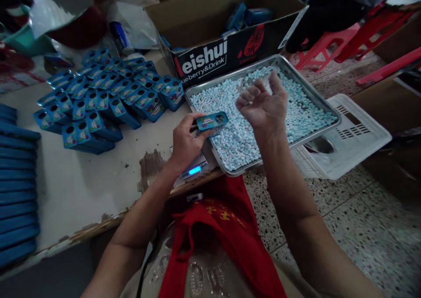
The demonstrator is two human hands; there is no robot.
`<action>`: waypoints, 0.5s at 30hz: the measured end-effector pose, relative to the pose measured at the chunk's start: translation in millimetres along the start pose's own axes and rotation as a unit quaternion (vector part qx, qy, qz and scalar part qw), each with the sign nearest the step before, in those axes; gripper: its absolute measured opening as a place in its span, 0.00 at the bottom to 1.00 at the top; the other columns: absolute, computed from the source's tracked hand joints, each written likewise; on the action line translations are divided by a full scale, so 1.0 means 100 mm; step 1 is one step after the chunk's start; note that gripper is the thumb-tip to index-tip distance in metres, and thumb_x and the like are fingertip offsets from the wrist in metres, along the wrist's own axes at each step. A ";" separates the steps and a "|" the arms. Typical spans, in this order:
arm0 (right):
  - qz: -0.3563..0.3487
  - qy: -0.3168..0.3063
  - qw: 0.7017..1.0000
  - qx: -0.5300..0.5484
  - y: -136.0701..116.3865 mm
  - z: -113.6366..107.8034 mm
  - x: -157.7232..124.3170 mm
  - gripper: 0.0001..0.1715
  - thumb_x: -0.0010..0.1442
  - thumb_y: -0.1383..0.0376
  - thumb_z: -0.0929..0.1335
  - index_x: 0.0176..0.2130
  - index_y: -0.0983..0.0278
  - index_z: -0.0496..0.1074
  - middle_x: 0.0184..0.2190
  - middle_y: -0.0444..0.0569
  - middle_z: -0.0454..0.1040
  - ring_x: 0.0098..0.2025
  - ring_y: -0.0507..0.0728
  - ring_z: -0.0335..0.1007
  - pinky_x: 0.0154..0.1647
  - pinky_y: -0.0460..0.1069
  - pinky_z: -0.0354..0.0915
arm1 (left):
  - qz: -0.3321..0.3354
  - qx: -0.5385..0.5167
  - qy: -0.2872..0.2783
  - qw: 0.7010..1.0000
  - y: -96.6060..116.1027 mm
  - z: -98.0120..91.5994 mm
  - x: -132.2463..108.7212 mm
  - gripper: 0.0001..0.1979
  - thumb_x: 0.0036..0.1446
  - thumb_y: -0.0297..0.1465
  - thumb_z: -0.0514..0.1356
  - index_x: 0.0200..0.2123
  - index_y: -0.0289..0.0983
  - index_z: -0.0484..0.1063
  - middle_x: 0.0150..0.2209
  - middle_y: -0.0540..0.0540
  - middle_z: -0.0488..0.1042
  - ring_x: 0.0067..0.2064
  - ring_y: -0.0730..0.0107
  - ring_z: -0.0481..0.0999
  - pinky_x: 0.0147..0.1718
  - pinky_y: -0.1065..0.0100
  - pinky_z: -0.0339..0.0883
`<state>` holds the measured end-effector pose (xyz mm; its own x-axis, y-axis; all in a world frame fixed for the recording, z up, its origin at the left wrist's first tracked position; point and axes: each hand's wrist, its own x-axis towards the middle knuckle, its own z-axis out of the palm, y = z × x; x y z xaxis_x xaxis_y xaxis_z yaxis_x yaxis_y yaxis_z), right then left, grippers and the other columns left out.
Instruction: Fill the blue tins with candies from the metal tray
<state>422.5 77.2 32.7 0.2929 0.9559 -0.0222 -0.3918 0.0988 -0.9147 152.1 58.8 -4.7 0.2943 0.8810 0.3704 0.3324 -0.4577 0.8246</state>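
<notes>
My left hand [188, 136] pinches a small blue candy tin [212, 120] with rounded corners, and a dark round opening shows at its right end. Under that hand sits a small scale [194, 170] with a lit blue display. My right hand [265, 105] hovers over a metal tray [241, 171], palm turned up, fingers loosely curled and thumb apart. White powder coats its skin, and a small pale bit shows by the fingertips; I cannot tell if it is held. Pale blue and white candies [235, 146] cover the tray.
Rows of blue packs [120, 111] with round holes stand on the worn white table [88, 179]. More blue pieces are stacked [18, 188] at left. Behind the tray is an open carton [210, 63]. A white plastic basket [358, 135] and red stools [325, 48] are at right.
</notes>
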 end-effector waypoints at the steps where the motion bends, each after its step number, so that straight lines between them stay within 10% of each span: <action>1: 0.023 0.032 0.999 -0.004 0.05 -0.12 0.00 0.32 0.68 0.33 0.77 0.33 0.52 0.69 0.29 0.45 0.61 0.33 0.61 0.66 0.31 0.56 0.71 | -0.010 -0.010 0.008 1.000 -0.03 -0.11 -0.10 0.21 0.68 0.40 0.79 0.59 0.44 0.81 0.54 0.44 0.87 0.53 0.57 0.90 0.53 0.60 0.88; 9: 0.126 0.120 0.985 -0.016 0.59 -0.61 -0.29 0.19 0.51 0.73 0.79 0.34 0.55 0.71 0.39 0.46 0.74 0.38 0.55 0.77 0.37 0.48 0.85 | -0.090 -0.008 0.064 0.994 -0.17 -0.62 -0.88 0.24 0.64 0.48 0.80 0.55 0.41 0.83 0.50 0.43 0.88 0.49 0.54 0.92 0.53 0.56 0.90; 15: 0.178 0.058 0.981 -0.043 0.51 -0.23 -0.61 0.13 0.57 0.66 0.83 0.40 0.56 0.83 0.40 0.49 0.82 0.38 0.55 0.80 0.32 0.43 0.83 | -0.066 -0.031 0.058 0.996 -0.25 -0.54 -1.07 0.33 0.65 0.56 0.79 0.61 0.41 0.81 0.56 0.40 0.88 0.57 0.52 0.91 0.59 0.51 0.89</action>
<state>405.0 17.6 -22.2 0.2488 0.8874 -0.3882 -0.4140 -0.2649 -0.8709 63.6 -17.6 -42.2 0.1452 0.9424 0.3013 0.3036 -0.3323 0.8930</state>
